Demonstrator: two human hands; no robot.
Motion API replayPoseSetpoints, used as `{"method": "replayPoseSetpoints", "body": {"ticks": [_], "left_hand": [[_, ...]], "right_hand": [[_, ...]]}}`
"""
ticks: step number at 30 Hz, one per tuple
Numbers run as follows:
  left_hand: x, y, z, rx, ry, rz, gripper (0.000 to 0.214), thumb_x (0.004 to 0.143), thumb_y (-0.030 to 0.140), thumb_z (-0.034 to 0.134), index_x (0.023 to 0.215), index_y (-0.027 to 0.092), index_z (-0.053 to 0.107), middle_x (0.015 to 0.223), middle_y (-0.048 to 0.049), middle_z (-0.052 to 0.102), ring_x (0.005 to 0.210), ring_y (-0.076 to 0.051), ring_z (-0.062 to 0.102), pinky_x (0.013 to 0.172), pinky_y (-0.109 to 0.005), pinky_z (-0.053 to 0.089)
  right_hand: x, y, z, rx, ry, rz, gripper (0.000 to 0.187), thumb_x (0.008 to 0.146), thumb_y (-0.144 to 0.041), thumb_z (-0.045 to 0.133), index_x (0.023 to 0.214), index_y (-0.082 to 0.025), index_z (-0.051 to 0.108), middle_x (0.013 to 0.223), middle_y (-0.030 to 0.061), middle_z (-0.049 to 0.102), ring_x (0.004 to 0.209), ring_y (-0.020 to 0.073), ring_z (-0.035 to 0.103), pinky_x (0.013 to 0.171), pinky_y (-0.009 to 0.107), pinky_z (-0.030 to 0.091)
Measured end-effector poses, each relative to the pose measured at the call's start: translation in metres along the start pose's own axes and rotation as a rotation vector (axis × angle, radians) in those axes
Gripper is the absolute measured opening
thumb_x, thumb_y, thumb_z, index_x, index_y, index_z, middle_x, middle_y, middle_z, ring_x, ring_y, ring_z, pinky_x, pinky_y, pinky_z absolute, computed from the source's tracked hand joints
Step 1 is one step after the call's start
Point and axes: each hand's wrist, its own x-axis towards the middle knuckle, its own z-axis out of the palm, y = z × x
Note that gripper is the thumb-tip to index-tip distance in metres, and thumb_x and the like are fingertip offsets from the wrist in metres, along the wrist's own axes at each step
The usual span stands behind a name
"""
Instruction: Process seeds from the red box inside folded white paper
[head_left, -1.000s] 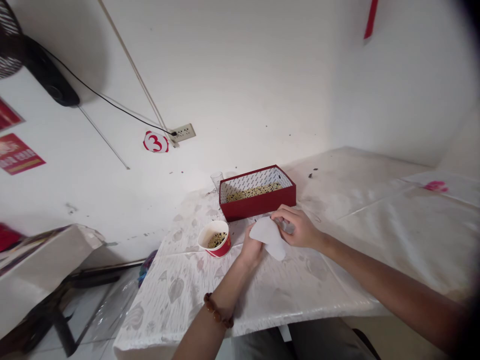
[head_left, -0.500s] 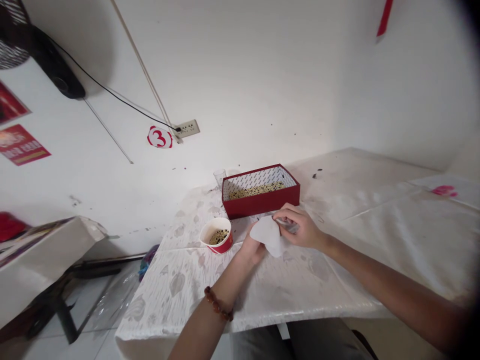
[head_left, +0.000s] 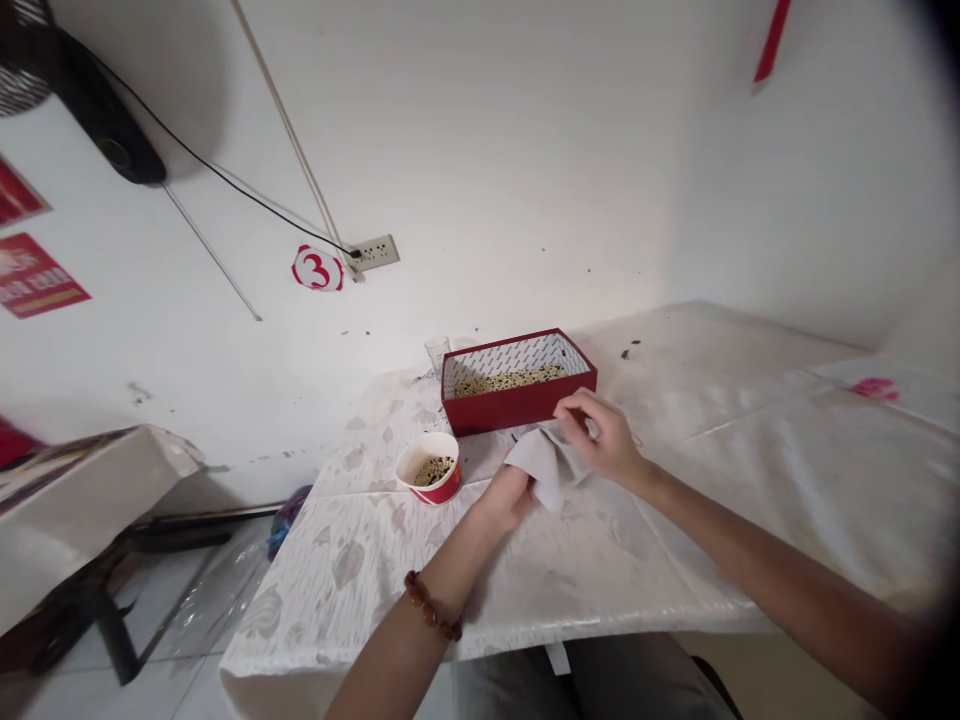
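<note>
White sheet point(head_left: 536, 458) is in front of the red box point(head_left: 517, 409), gripped by the left hand point(head_left: 511, 492). Right hand point(head_left: 606, 440), fingertips together, partly screens the box's near-right corner; contents indeterminable. Paper cup point(head_left: 442, 491): front-left of box. Glass point(head_left: 436, 351): far-left.

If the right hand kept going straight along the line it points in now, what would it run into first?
Most likely the front wall of the red box, near its right end; the right hand overlaps that wall in the view, though the gap in depth is unclear.
</note>
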Motion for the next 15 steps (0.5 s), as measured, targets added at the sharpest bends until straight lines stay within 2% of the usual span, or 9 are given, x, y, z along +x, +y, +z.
{"method": "replayPoseSetpoints", "body": {"ticks": [2, 4, 7, 9, 12, 15], "left_hand": [[0.0, -0.002, 0.0, 0.019, -0.075, -0.052, 0.037, 0.07, 0.037, 0.092, 0.096, 0.018, 0.075, 0.091, -0.0063, 0.077, 0.091, -0.024, 0.07, 0.079, -0.032, 0.055], [-0.002, -0.003, 0.002, 0.035, -0.161, -0.076, 0.042, 0.07, 0.037, 0.092, 0.103, 0.018, 0.075, 0.096, -0.0081, 0.079, 0.096, -0.027, 0.073, 0.083, -0.035, 0.058], [-0.006, -0.002, 0.005, 0.092, -0.243, -0.094, 0.046, 0.069, 0.032, 0.094, 0.109, 0.019, 0.075, 0.1, -0.0095, 0.08, 0.099, -0.028, 0.074, 0.088, -0.038, 0.06], [-0.01, -0.001, 0.005, 0.127, -0.281, -0.127, 0.044, 0.072, 0.032, 0.092, 0.111, 0.019, 0.076, 0.104, -0.0105, 0.08, 0.104, -0.029, 0.074, 0.093, -0.041, 0.059], [-0.012, -0.001, 0.002, 0.172, -0.332, -0.169, 0.04, 0.074, 0.031, 0.09, 0.111, 0.021, 0.077, 0.109, -0.0117, 0.08, 0.11, -0.032, 0.072, 0.099, -0.046, 0.058], [-0.01, -0.005, -0.004, 0.192, -0.269, -0.062, 0.039, 0.074, 0.029, 0.091, 0.11, 0.022, 0.078, 0.112, -0.0126, 0.079, 0.114, -0.033, 0.07, 0.103, -0.049, 0.057]], "right_hand": [[0.012, -0.01, 0.003, -0.006, 0.011, -0.025, 0.017, 0.106, -0.029, 0.056, 0.092, -0.023, 0.064, 0.082, 0.0032, 0.063, 0.07, 0.0178, 0.056, 0.063, 0.033, 0.045], [0.026, -0.022, 0.011, 0.011, -0.063, -0.055, 0.017, 0.107, -0.03, 0.056, 0.093, -0.024, 0.064, 0.084, 0.0032, 0.065, 0.072, 0.0175, 0.058, 0.064, 0.032, 0.046], [0.05, -0.04, 0.034, 0.079, -0.141, -0.106, 0.02, 0.108, -0.034, 0.055, 0.094, -0.024, 0.064, 0.084, 0.0023, 0.064, 0.073, 0.0167, 0.058, 0.067, 0.03, 0.046], [0.065, -0.049, 0.053, 0.092, -0.23, -0.138, 0.018, 0.109, -0.034, 0.054, 0.1, -0.023, 0.065, 0.092, 0.0029, 0.066, 0.074, 0.0151, 0.059, 0.069, 0.029, 0.046], [0.081, -0.053, 0.081, -0.016, -0.478, -0.161, 0.019, 0.109, -0.037, 0.054, 0.107, -0.023, 0.067, 0.102, 0.0023, 0.069, 0.076, 0.013, 0.06, 0.068, 0.026, 0.042], [0.082, -0.048, 0.108, -0.154, -0.718, -0.182, 0.018, 0.108, -0.037, 0.058, 0.103, -0.023, 0.069, 0.107, 0.0016, 0.073, 0.084, 0.0143, 0.065, 0.063, 0.026, 0.036]]}}
